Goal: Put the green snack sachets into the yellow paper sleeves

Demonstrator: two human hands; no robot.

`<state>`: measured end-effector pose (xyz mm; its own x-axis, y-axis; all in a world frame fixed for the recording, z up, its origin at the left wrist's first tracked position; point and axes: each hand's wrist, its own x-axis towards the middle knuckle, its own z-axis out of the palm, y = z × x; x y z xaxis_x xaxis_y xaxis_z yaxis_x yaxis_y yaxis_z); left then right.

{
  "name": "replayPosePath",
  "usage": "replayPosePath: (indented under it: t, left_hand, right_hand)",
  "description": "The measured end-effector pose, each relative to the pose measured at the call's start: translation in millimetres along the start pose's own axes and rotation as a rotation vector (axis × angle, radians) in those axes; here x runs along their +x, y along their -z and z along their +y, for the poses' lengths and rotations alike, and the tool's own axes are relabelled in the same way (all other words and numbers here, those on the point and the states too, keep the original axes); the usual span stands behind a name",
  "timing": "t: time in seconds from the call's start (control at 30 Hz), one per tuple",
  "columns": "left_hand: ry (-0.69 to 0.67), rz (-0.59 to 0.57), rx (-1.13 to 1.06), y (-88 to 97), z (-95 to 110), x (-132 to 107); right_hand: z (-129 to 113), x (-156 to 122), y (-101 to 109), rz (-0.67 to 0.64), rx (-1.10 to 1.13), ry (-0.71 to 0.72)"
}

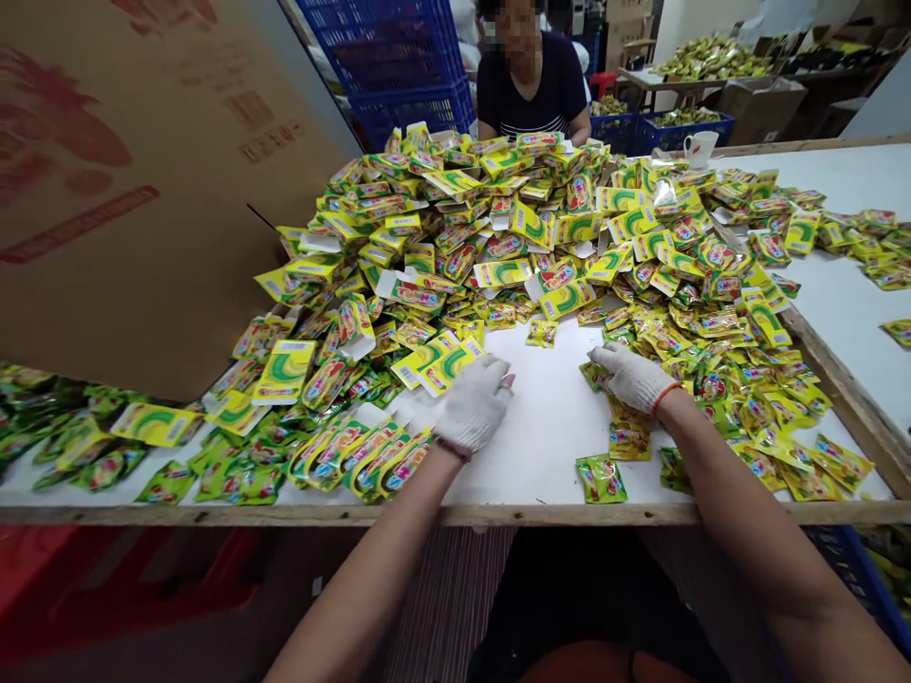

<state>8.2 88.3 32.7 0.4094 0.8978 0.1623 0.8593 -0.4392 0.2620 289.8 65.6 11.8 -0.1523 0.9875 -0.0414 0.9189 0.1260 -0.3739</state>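
Observation:
A large heap of yellow-green sachets and flattened cartons (455, 237) covers the white table top (548, 446). My left hand (474, 403), in a white knit glove, rests palm down with its side against a yellow carton (439, 367). Whether it grips the carton is hidden. My right hand (630, 378), also gloved, lies flat with its fingertips at a small sachet (594, 375), and more sachets (629, 440) lie just below it. A row of overlapping green-yellow sachets (360, 460) lies to the lower left of my left hand.
A co-worker (530, 85) sits across the table before blue plastic crates (388, 66). A large cardboard sheet (128, 190) stands at the left. A wooden rail (455, 515) runs along the near table edge. A white mug (701, 147) stands at the far right.

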Motion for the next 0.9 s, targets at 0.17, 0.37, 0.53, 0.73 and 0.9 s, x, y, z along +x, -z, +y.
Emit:
replayPosePath:
  t: [0.17,0.37,0.53,0.73,0.9]
  left_hand:
    - [0.322,-0.018,-0.19,-39.2,33.2,92.1]
    - [0.467,0.071,-0.453,-61.9,31.1,126.7]
    - [0.478,0.15,-0.82,-60.4,37.2,89.4]
    - [0.525,0.105,-1.403,-55.7,53.3,33.2]
    - [0.483,0.032,-1.71,-52.4,58.1,15.9]
  right_hand:
    - [-18.0,-4.1,2.7,-0.063,-0.018,-0.092]
    - [-11.3,3.9,-3.7,0.027,0.346,-0.157]
    - [-19.4,9.5,-6.7,0.06,0.618,-0.2]
    - [-38.5,8.3,-12.4,0.066,1.161,-0.262]
    - [-49.9,4.9,-18.2,0.031,1.1,-0.241]
